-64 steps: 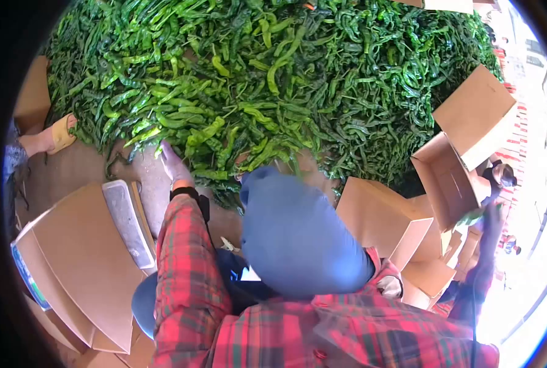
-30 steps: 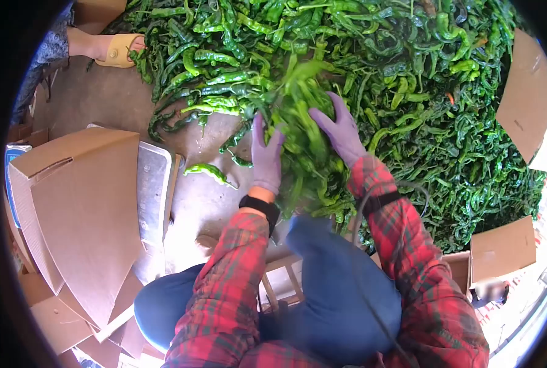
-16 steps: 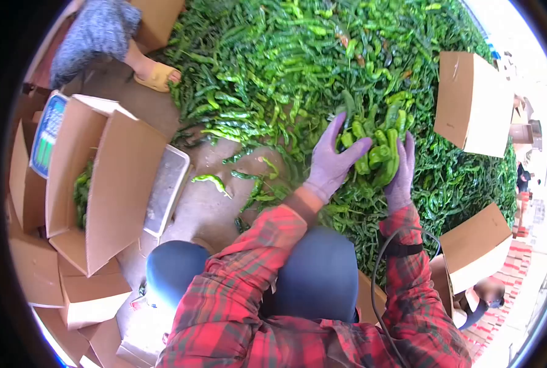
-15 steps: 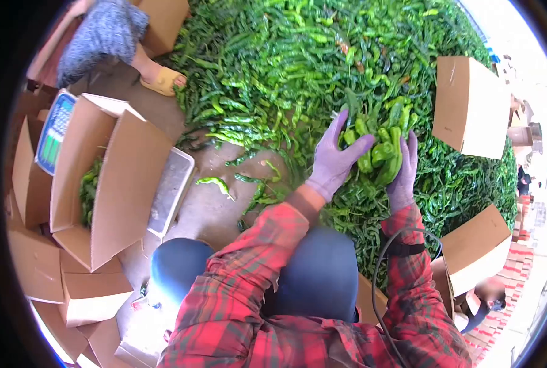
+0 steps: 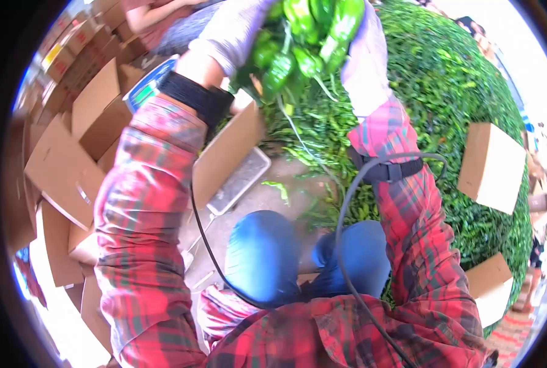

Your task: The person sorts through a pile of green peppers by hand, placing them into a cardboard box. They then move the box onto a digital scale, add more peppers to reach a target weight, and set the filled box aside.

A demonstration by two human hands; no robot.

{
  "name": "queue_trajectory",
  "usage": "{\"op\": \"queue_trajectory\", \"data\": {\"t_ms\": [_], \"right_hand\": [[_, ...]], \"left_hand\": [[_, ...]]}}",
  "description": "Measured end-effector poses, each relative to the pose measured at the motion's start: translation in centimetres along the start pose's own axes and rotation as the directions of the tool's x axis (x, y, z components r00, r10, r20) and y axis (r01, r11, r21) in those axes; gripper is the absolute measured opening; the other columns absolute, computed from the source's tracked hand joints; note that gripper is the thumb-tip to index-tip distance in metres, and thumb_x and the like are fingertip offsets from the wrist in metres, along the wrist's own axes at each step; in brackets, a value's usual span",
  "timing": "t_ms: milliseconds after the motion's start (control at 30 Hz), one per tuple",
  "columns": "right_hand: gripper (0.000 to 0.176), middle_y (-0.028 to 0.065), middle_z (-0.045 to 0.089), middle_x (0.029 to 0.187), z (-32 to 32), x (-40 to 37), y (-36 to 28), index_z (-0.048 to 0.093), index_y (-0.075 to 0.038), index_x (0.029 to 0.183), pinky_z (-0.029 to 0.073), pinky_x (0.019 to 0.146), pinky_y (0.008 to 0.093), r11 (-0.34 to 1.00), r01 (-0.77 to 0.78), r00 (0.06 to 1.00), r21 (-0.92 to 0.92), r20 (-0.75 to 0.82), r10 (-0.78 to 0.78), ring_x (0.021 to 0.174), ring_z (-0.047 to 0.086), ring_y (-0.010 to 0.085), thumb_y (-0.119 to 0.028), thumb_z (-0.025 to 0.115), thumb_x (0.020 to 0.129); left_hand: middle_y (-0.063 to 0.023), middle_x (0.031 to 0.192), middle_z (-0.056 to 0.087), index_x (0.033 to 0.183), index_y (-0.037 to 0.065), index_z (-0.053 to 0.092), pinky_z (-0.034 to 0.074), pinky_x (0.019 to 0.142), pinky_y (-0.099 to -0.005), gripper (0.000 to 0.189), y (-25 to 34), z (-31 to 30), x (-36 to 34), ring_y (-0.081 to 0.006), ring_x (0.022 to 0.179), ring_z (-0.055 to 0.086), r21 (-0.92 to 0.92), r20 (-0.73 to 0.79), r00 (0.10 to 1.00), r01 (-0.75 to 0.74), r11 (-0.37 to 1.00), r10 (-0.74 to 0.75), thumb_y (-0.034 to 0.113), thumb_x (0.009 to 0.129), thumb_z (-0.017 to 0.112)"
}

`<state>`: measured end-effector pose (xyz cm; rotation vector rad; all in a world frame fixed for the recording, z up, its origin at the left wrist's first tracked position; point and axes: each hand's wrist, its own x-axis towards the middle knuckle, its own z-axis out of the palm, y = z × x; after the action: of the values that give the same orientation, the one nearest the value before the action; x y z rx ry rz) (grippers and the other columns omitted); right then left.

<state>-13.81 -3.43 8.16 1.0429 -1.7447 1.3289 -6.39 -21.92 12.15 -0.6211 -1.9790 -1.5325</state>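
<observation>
A broad heap of green peppers (image 5: 469,104) covers the floor, and a closed cardboard box (image 5: 491,167) lies on its right edge. Held high above the heap's near edge is a bunch of peppers (image 5: 298,37): glossy, bright green, plump and curved, with thin stems dangling. The gloved left hand (image 5: 233,30) and right hand (image 5: 362,58) press in on it from both sides, clasping it between them.

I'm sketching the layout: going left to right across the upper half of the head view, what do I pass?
From the left: stacked cardboard boxes → left hand → bunch of green peppers → right hand → cardboard box on the pepper pile.
</observation>
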Motion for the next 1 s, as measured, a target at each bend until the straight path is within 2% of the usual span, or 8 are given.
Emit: {"op": "queue_trajectory", "data": {"t_ms": [67, 167, 300, 367, 600, 833, 933, 1000], "right_hand": [[0.038, 0.0080, 0.059, 0.114, 6.9, 0.9, -3.2, 0.052, -0.006, 0.131, 0.049, 0.087, 0.0299, 0.457, -0.436, 0.833, 0.775, 0.157, 0.530, 0.099, 0.059, 0.0169, -0.031, 0.045, 0.103], [0.042, 0.0122, 0.053, 0.124, 14.1, -0.7, -4.3, 0.052, -0.009, 0.131, 0.048, 0.091, 0.0315, 0.310, -0.594, 0.718, 0.743, 0.315, 0.621, 0.108, 0.056, 0.0193, -0.035, 0.055, 0.099], [0.066, 0.0198, 0.061, 0.119, 18.3, -7.1, -3.2, 0.048, 0.004, 0.132, 0.045, 0.097, 0.0355, 0.672, -0.702, 0.690, 0.238, 0.465, 0.555, 0.108, 0.060, 0.0267, -0.045, 0.061, 0.091], [0.065, 0.0195, 0.065, 0.107, 19.0, -11.3, 0.1, 0.056, 0.007, 0.119, 0.045, 0.093, 0.0369, 0.873, -0.483, 0.771, -0.075, 0.435, 0.464, 0.100, 0.062, 0.0278, -0.046, 0.069, 0.084], [0.102, 0.0268, 0.022, 0.155, 12.6, -20.2, -0.2, 0.015, 0.006, 0.151, 0.029, 0.115, 0.0373, 0.326, -0.945, 0.293, 0.022, 0.497, 0.817, 0.145, 0.024, 0.0306, -0.036, 0.077, 0.081], [0.043, 0.0132, 0.066, 0.095, 13.2, -22.2, -2.2, 0.062, -0.001, 0.115, 0.052, 0.081, 0.0364, 0.329, -0.855, -0.115, -0.400, 0.765, 0.633, 0.086, 0.065, 0.0255, -0.030, 0.072, 0.086], [0.018, 0.0103, 0.065, 0.089, 8.6, -15.7, -1.0, 0.067, -0.004, 0.099, 0.052, 0.072, 0.0343, 0.884, -0.346, 0.420, -0.314, 0.791, 0.445, 0.073, 0.062, 0.0214, -0.014, 0.066, 0.084], [0.010, 0.0029, 0.053, 0.078, 2.4, -10.3, -0.9, 0.063, -0.005, 0.096, 0.052, 0.067, 0.0301, 0.747, -0.629, 0.418, -0.217, 0.715, 0.560, 0.070, 0.056, 0.0152, -0.006, 0.059, 0.088]], "left_hand": [[-0.0048, 0.119, 0.064, 0.126, 0.001, 0.058, 0.044, 0.098, -0.0270, 0.035, 1.1, -4.6, -1.1, -0.0130, 0.110, 0.060, -0.378, 0.025, 0.966, 0.247, 0.892, -0.257, 0.023, 0.100, 0.054], [-0.0050, 0.125, 0.063, 0.132, 0.003, 0.056, 0.044, 0.100, -0.0278, 0.040, 3.3, -9.2, -4.7, -0.0139, 0.112, 0.060, -0.347, -0.110, 0.906, 0.351, 0.870, -0.410, 0.023, 0.098, 0.058], [-0.0079, 0.123, 0.062, 0.130, 0.005, 0.057, 0.043, 0.101, -0.0326, 0.037, -4.6, -18.4, -12.6, -0.0192, 0.117, 0.057, 0.121, -0.019, 0.942, 0.335, 0.934, -0.335, 0.017, 0.095, 0.056], [-0.0043, 0.126, 0.061, 0.132, 0.005, 0.055, 0.046, 0.099, -0.0348, 0.046, -5.2, -17.6, -15.2, -0.0169, 0.115, 0.057, -0.337, -0.125, 0.664, 0.671, 0.661, -0.738, 0.031, 0.095, 0.060], [-0.0041, 0.124, 0.062, 0.138, 0.011, 0.051, 0.046, 0.091, -0.0290, 0.045, -5.0, -18.9, -23.0, -0.0153, 0.112, 0.058, -0.227, -0.367, 0.518, 0.755, 0.615, -0.772, 0.034, 0.100, 0.052], [-0.0091, 0.121, 0.064, 0.136, 0.004, 0.052, 0.047, 0.095, -0.0318, 0.045, 0.7, -19.5, -30.1, -0.0179, 0.110, 0.062, -0.200, -0.554, 0.505, 0.691, 0.695, -0.662, 0.032, 0.101, 0.052], [-0.0106, 0.120, 0.064, 0.135, 0.002, 0.053, 0.047, 0.096, -0.0319, 0.046, 2.7, -20.3, -33.5, -0.0197, 0.110, 0.062, -0.212, -0.593, 0.453, 0.710, 0.672, -0.666, 0.032, 0.100, 0.054], [-0.0114, 0.119, 0.065, 0.134, 0.002, 0.054, 0.047, 0.096, -0.0320, 0.045, 2.9, -20.5, -35.5, -0.0194, 0.108, 0.063, -0.228, -0.608, 0.438, 0.702, 0.675, -0.662, 0.031, 0.099, 0.055]]}}
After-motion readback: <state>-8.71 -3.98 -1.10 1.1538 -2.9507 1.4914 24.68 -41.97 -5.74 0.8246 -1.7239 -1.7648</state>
